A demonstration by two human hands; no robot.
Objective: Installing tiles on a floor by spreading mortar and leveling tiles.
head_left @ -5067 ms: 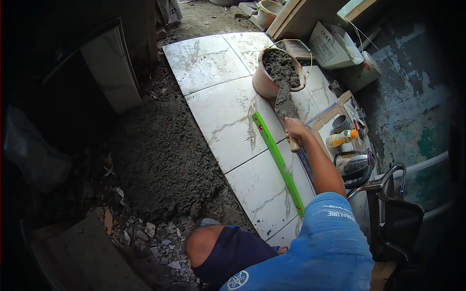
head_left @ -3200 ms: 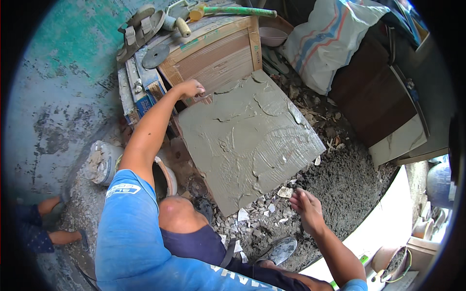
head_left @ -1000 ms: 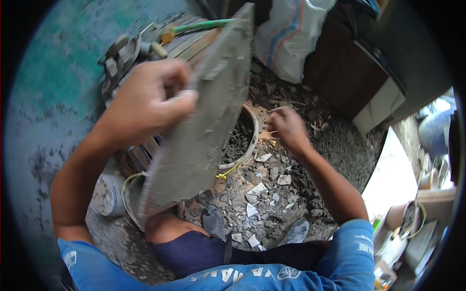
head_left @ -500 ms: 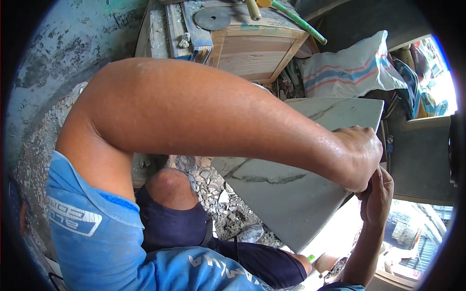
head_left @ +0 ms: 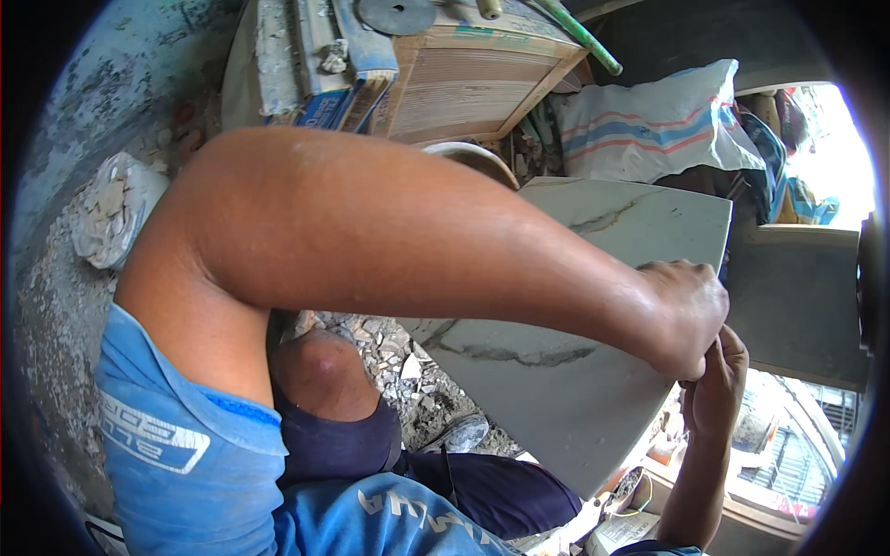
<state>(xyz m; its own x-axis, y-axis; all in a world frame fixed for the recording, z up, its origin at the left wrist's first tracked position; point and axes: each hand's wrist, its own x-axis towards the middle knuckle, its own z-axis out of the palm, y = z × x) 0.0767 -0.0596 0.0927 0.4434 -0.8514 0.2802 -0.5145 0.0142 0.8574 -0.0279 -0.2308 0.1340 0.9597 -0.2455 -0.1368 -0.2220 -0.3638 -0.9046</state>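
A grey-white tile [head_left: 547,408] with dark marble-like veins extends in front of my knees. My left arm reaches across it from the left. At the tile's right edge my left hand [head_left: 684,310] is closed, knuckles up, its fingertips hidden. My right hand [head_left: 718,385] comes up from the lower right, just below the left hand. Its fingers are bent together and meet the underside of the left hand by the tile's edge. Whatever the two hands hold between them is hidden.
Broken rubble [head_left: 408,366] lies beside my bent knee [head_left: 326,371]. Behind stand a wood-framed box [head_left: 464,88] with a grey disc [head_left: 397,14] and a green stick [head_left: 584,37] on it. A striped white sack [head_left: 640,125] slumps at the back right. A debris-filled white bag [head_left: 116,208] sits left.
The view has shifted, so the box sits higher and the white bag at the left now shows. Both hands stay together at the tile's right edge, with little visible change in grip.
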